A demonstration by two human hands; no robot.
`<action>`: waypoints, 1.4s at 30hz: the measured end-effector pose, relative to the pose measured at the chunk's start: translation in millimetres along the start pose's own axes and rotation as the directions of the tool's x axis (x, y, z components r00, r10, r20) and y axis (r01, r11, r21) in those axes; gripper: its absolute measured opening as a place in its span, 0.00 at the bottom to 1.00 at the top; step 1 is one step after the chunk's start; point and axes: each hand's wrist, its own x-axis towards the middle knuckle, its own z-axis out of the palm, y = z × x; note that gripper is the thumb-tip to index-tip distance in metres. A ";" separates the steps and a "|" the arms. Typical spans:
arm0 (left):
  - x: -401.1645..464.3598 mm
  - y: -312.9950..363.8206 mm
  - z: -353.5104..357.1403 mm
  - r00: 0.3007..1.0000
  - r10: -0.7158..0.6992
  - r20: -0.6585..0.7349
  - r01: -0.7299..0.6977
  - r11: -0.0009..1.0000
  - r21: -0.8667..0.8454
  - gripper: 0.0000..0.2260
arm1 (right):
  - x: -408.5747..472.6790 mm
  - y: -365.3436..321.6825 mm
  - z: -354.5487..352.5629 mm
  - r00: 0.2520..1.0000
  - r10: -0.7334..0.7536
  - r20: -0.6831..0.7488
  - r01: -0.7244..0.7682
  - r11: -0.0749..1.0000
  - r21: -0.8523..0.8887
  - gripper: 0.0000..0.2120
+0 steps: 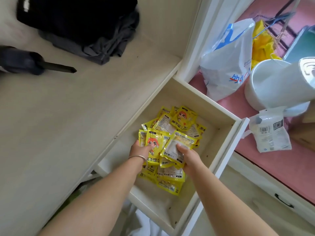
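Observation:
An open cream drawer [221, 142] holds a pile of several yellow hand-warmer packets [182, 120]. My left hand [139, 149], with a thin bangle on the wrist, grips a packet printed with a red-haired cartoon figure [154, 138], thumb across its front. My right hand [189, 157] holds another packet [177, 142], its pale back side up, thumb pressed on top. Both packets sit at the near side of the pile, over other packets.
A cream tabletop [76, 116] lies left of the drawer, with dark folded clothes [88, 29] and a folded black umbrella [34, 63]. On the pink surface to the right stand a white plastic bag [226, 62], a white bucket [272, 82] and a small white pouch [271, 133].

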 end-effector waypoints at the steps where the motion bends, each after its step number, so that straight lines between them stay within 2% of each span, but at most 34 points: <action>1: 5.0 -1.1 1.7 1.000 -0.001 -0.003 0.001 1.000 0.024 0.31 | 3.9 1.2 0.1 1.000 -0.004 -0.018 0.004 1.000 -0.006 0.19; 7: 18.5 -9.0 11.3 0.999 0.026 -0.022 -0.018 0.956 0.293 0.29 | 17.7 14.2 0.6 0.977 -0.106 -0.186 0.070 0.978 -0.195 0.18; 11: 18.9 -9.1 7.7 0.999 0.033 -0.004 -0.030 0.941 0.337 0.27 | 21.0 15.2 -3.6 0.946 -0.147 -0.289 0.052 0.948 -0.313 0.18; 13: 17.4 -7.2 2.3 0.998 0.062 -0.011 -0.055 0.941 0.335 0.25 | 19.9 11.9 -2.2 0.928 -0.182 -0.325 0.043 0.919 -0.391 0.21; 15: 14.5 -5.2 -4.0 0.996 0.084 -0.029 -0.070 0.943 0.325 0.28 | 18.0 8.5 0.0 0.908 -0.212 -0.361 0.020 0.884 -0.467 0.26; 19: 3.2 -0.2 -17.4 0.994 0.094 -0.055 -0.071 0.944 0.321 0.31 | 8.6 2.3 3.3 0.883 -0.251 -0.397 -0.014 0.831 -0.556 0.30; 23: -15.8 9.4 -30.2 0.993 0.115 -0.026 -0.106 0.968 0.229 0.28 | -14.5 -9.0 11.5 0.884 -0.291 -0.367 0.011 0.796 -0.605 0.26; 25: -30.9 14.0 -36.7 0.992 0.126 -0.008 -0.123 0.981 0.152 0.25 | -30.6 -16.8 19.8 0.862 -0.379 -0.336 0.039 0.711 -0.702 0.22; 27: -48.3 17.9 -44.2 0.989 0.150 -0.017 -0.148 0.986 0.070 0.23 | -47.0 -22.1 31.4 0.837 -0.478 -0.266 0.098 0.610 -0.786 0.20; 29: -66.6 20.4 -53.7 0.980 0.195 -0.040 -0.196 0.981 -0.010 0.20 | -65.3 -24.5 47.9 0.838 -0.531 -0.125 0.229 0.551 -0.802 0.19; 32: -94.9 17.2 -74.6 0.963 0.255 -0.090 -0.264 0.959 -0.108 0.14 | -99.1 -20.6 80.5 0.824 -0.559 0.089 0.414 0.489 -0.768 0.17; 35: -122.1 4.3 -104.8 0.940 0.281 -0.193 -0.314 0.934 -0.169 0.10 | -132.7 -4.9 117.0 0.790 -0.554 0.263 0.533 0.408 -0.741 0.15; 38: -150.7 -16.1 -145.0 0.906 0.276 -0.321 -0.354 0.909 -0.219 0.11 | -160.3 22.8 154.2 0.736 -0.497 0.460 0.644 0.305 -0.702 0.13; 42: -190.6 -65.0 -210.5 0.857 0.196 -0.476 -0.355 0.894 -0.272 0.11 | -198.0 79.4 202.9 0.704 -0.295 0.646 0.708 0.215 -0.673 0.13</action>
